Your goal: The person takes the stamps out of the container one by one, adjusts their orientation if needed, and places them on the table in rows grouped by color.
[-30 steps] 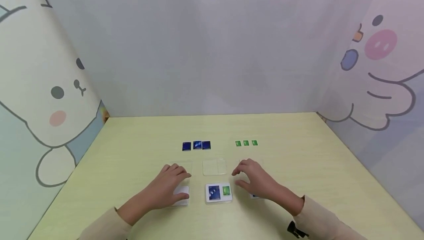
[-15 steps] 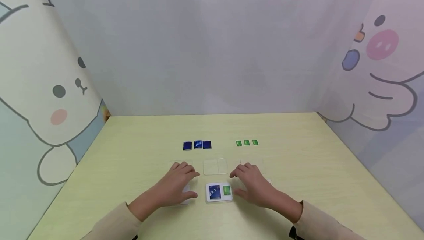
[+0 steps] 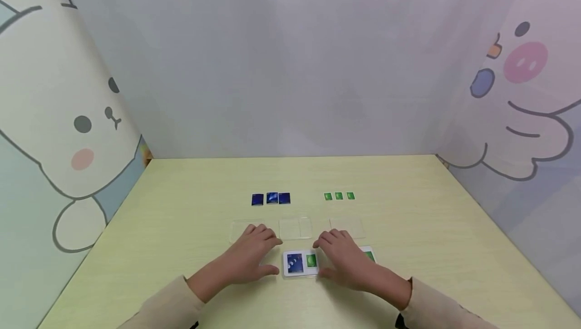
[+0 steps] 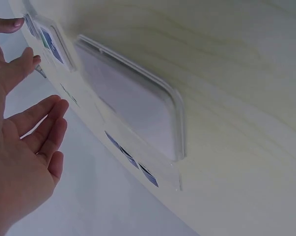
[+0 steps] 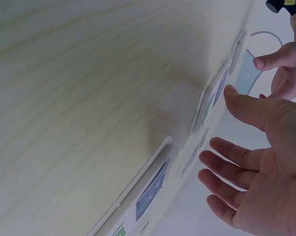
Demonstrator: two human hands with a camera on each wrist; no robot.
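Left hand (image 3: 251,258) and right hand (image 3: 343,262) hovered, both spread and gripping nothing, and there between them lay the pictured case (image 3: 296,263), flat on the tabletop (image 3: 195,187), seemingly centred to suit either hand's reach!

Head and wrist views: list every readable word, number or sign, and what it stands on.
No text can be read.
Middle white card: any lettering too small.
Rightmost white card: blurred.
Far row of blue squares and green squares: too small.
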